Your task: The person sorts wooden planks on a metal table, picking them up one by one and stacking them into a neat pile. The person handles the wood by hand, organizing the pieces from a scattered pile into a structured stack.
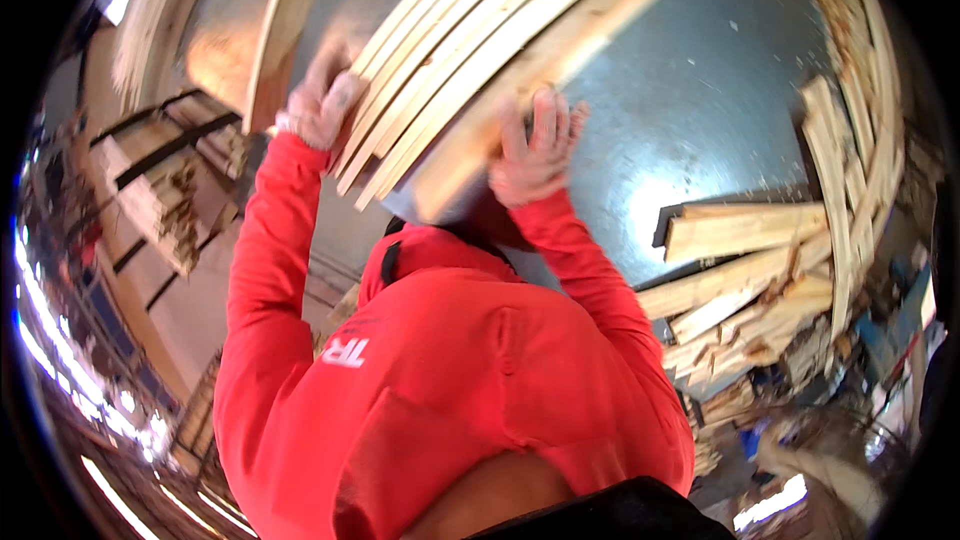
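Several long, narrow wooden strips [455, 50] lie side by side on a grey metal tabletop [690, 90], slanting from near left to far right. My left hand [322, 105] rests against their left edge near the close ends, its fingers apart and slightly blurred. Along the right side of the strips lies a wider wooden board [560, 65], its near end smeared by motion. Beside that board is my right hand [540, 148], fingers spread, touching or nearly touching its right edge. Neither hand is wrapped round a piece of wood.
A single board [290, 20] lies to the left of my left hand. Stacked lumber [160, 180] stands at the lower left, with more long pieces [165, 10] at the far left. Piled offcuts [750, 290] and long slats [865, 120] border the table's right side.
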A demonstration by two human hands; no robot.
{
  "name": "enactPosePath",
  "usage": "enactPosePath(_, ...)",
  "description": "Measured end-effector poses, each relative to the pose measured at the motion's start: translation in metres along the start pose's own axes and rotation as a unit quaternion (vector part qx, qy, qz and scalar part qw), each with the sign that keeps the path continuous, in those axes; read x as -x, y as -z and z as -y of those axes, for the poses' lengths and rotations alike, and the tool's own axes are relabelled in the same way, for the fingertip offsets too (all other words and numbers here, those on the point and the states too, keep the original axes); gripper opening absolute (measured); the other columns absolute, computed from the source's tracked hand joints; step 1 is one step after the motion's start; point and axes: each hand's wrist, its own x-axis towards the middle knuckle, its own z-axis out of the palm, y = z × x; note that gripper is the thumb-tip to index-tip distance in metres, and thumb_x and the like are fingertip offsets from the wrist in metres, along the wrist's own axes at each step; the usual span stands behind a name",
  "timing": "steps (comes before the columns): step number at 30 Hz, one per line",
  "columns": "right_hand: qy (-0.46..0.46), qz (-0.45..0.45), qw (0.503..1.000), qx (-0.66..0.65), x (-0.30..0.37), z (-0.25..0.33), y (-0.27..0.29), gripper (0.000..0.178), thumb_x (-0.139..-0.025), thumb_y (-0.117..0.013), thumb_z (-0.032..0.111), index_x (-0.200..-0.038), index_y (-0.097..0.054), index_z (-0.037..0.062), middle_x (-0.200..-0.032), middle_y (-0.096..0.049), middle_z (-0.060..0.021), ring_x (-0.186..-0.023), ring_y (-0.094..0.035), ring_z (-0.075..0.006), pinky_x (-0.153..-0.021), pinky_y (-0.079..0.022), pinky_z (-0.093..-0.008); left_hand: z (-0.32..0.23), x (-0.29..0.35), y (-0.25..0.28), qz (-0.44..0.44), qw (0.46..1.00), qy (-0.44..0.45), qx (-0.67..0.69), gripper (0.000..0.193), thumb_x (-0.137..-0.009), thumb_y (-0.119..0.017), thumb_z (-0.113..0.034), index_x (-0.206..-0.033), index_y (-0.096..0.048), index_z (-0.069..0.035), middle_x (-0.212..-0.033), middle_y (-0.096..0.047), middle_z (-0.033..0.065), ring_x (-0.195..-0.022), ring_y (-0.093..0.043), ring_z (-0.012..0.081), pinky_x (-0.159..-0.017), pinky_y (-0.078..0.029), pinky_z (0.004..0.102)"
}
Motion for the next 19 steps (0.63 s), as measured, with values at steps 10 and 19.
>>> enactPosePath(10,-0.006,0.33,0.943,-0.047,-0.021,-0.084,0.047,0.055,-0.083,-0.054,0.019,-0.136,-0.046,0.0084,-0.134,-0.051,-0.016,-0.121,-0.051,-0.0353,-0.104,-0.041,-0.0436,0.023,-0.012,-0.007,0.107,0.983,0.019,-0.15,0.055,-0.097,-0.045,-0.027,-0.141,-0.035,0.004,-0.133,-0.052,0.0184,-0.125,-0.049,0.03,-0.102,-0.039,0.038)
enactPosePath(19,-0.297,0.295,0.872,0.254,-0.036,-0.522,0.167,0.096,-0.075,-0.07,0.047,-0.152,-0.018,0.021,-0.158,-0.014,-0.0143,-0.146,-0.01,-0.0354,-0.115,-0.005,-0.0593,-0.228,0.019,-0.151,0.092,0.979,-0.142,0.116,0.063,-0.088,-0.062,-0.025,-0.139,-0.04,0.005,-0.137,-0.049,0.0173,-0.13,-0.044,0.0284,-0.107,-0.035,0.0384)
